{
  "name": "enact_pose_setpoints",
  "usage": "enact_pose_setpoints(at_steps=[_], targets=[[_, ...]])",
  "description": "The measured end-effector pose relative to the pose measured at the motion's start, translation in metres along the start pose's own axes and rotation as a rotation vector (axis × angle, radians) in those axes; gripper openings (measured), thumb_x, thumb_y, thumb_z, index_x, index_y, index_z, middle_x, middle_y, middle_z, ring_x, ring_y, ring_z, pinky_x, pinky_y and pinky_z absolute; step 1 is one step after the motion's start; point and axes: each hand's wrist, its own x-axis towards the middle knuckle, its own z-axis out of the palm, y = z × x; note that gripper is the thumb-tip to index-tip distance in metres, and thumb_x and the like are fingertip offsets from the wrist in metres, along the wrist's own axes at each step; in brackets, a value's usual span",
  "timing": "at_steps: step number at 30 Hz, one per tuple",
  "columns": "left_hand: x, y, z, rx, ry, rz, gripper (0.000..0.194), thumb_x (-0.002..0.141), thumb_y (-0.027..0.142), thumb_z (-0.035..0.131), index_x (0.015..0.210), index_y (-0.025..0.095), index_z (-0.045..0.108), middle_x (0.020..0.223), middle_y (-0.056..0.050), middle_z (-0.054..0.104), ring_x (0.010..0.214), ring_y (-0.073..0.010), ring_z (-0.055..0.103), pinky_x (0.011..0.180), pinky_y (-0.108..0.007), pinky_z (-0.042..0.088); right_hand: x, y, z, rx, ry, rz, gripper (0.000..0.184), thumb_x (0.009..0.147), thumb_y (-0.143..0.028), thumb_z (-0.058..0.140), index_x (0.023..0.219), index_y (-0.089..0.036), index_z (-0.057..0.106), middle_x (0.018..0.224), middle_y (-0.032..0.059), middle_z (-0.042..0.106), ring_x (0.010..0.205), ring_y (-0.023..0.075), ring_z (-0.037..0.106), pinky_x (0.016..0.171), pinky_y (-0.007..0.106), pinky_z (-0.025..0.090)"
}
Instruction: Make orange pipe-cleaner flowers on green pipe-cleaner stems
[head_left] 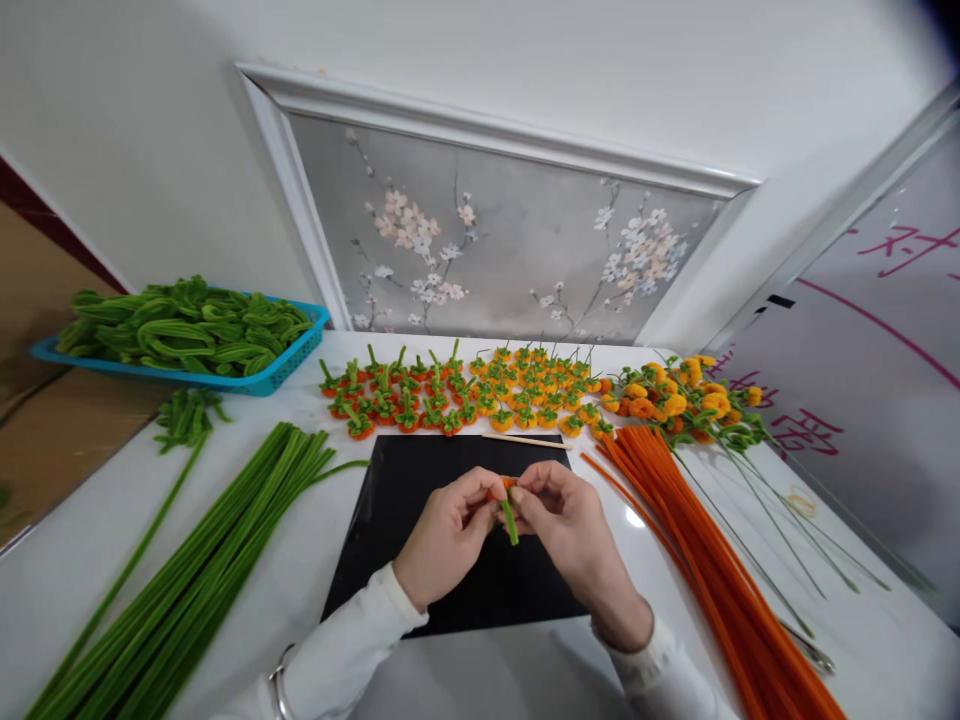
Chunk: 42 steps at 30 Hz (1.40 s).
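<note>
Over a black mat (390,560), my left hand (454,530) and my right hand (562,520) meet, fingertips pinched together on a small orange pipe-cleaner piece with a green stem (510,522). Its stem points down toward me, while most of the orange part hides behind my fingers. Both hands are closed on this one piece. Just beyond them, a thin wooden stick (527,440) lies across the mat's far edge.
Rows of orange pieces with green tops (407,415) and yellow ones (525,415) stand behind the mat. Green pipe cleaners (217,570) lie left, orange pipe cleaners (697,540) right. A blue basket (262,383) holds green loops. Long-stemmed yellow-orange flowers (675,403) lie at the right.
</note>
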Motion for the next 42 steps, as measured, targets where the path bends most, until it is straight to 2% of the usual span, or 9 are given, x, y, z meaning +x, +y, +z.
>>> enact_pose_setpoints(at_steps=[5, 12, 19, 26, 30, 33, 35, 38, 42], targets=[[0.001, 0.002, -0.001, -0.077, -0.018, -0.036, 0.001, 0.084, 0.018, 0.049, 0.083, 0.019, 0.049, 0.074, 0.001, 0.059, 0.070, -0.0120, 0.058, 0.066, -0.023, 0.049, -0.001, -0.001, -0.002, -0.020, -0.082, -0.033, 0.020, 0.074, -0.033, 0.065, 0.085, -0.017, 0.059, 0.080, 0.0034, 0.067, 0.064, 0.0168, 0.068, 0.061, 0.031, 0.060], [0.000, 0.003, -0.002, -0.027, -0.034, -0.025, 0.002, 0.087, 0.020, 0.047, 0.086, 0.019, 0.046, 0.074, 0.001, 0.059, 0.064, -0.0109, 0.056, 0.065, -0.024, 0.049, -0.002, -0.002, -0.010, -0.579, -0.044, -0.307, 0.014, 0.080, -0.018, 0.056, 0.088, -0.018, 0.067, 0.084, 0.0058, 0.071, 0.073, 0.0180, 0.067, 0.066, 0.027, 0.055], [0.003, -0.004, -0.001, -0.071, -0.098, -0.119, 0.008, 0.082, 0.018, 0.052, 0.088, 0.017, 0.047, 0.078, -0.001, 0.061, 0.063, -0.0107, 0.055, 0.060, -0.025, 0.050, -0.003, 0.001, -0.011, -0.940, -0.045, -0.579, 0.020, 0.086, -0.011, 0.044, 0.087, -0.018, 0.063, 0.078, 0.0051, 0.064, 0.074, 0.0180, 0.057, 0.065, 0.029, 0.047], [0.004, -0.002, -0.009, -0.056, -0.180, -0.146, 0.006, 0.078, 0.011, 0.051, 0.081, 0.015, 0.050, 0.071, 0.000, 0.060, 0.064, -0.0112, 0.056, 0.053, -0.020, 0.042, 0.001, -0.008, -0.015, -1.199, -0.274, -0.914, 0.020, 0.093, -0.012, 0.042, 0.088, -0.016, 0.061, 0.085, 0.0060, 0.065, 0.084, 0.0196, 0.054, 0.067, 0.033, 0.039], [0.005, 0.002, -0.014, -0.013, -0.259, -0.189, 0.002, 0.081, 0.016, 0.051, 0.083, 0.015, 0.050, 0.070, -0.002, 0.061, 0.063, -0.0123, 0.058, 0.051, -0.021, 0.041, 0.008, -0.011, -0.024, -1.126, -0.420, -1.035, 0.015, 0.094, -0.018, 0.047, 0.092, -0.019, 0.062, 0.090, 0.0032, 0.068, 0.093, 0.0190, 0.055, 0.073, 0.033, 0.038], [0.004, 0.003, -0.014, 0.109, -0.176, -0.099, 0.003, 0.085, 0.017, 0.047, 0.086, 0.017, 0.050, 0.072, -0.001, 0.062, 0.065, -0.0131, 0.060, 0.054, -0.022, 0.044, 0.011, -0.009, -0.029, -0.933, -0.298, -0.838, 0.013, 0.092, -0.020, 0.050, 0.091, -0.020, 0.063, 0.091, 0.0044, 0.068, 0.088, 0.0174, 0.058, 0.074, 0.030, 0.042], [0.002, 0.002, -0.012, 0.300, -0.067, 0.016, 0.009, 0.087, 0.015, 0.044, 0.092, 0.018, 0.051, 0.077, -0.001, 0.064, 0.068, -0.0134, 0.062, 0.061, -0.024, 0.046, 0.011, -0.006, -0.030, -0.787, -0.200, -0.552, 0.016, 0.092, -0.025, 0.049, 0.087, -0.019, 0.062, 0.079, 0.0035, 0.066, 0.072, 0.0146, 0.060, 0.065, 0.025, 0.045], [0.000, 0.002, -0.009, 0.591, 0.034, 0.193, 0.016, 0.088, 0.011, 0.040, 0.097, 0.020, 0.051, 0.085, -0.003, 0.065, 0.075, -0.0149, 0.063, 0.069, -0.026, 0.047, 0.007, -0.003, -0.026, -0.596, -0.218, -0.189, 0.030, 0.094, -0.037, 0.042, 0.075, -0.018, 0.056, 0.059, -0.0013, 0.058, 0.047, 0.0099, 0.053, 0.048, 0.020, 0.040], [-0.002, 0.000, -0.004, 0.743, 0.015, 0.313, 0.020, 0.090, 0.009, 0.036, 0.100, 0.019, 0.049, 0.086, -0.004, 0.065, 0.079, -0.0175, 0.065, 0.071, -0.027, 0.048, 0.001, -0.004, -0.016, -0.547, -0.267, -0.078, 0.035, 0.093, -0.042, 0.042, 0.068, -0.019, 0.050, 0.054, -0.0031, 0.053, 0.043, 0.0086, 0.050, 0.045, 0.018, 0.037]])
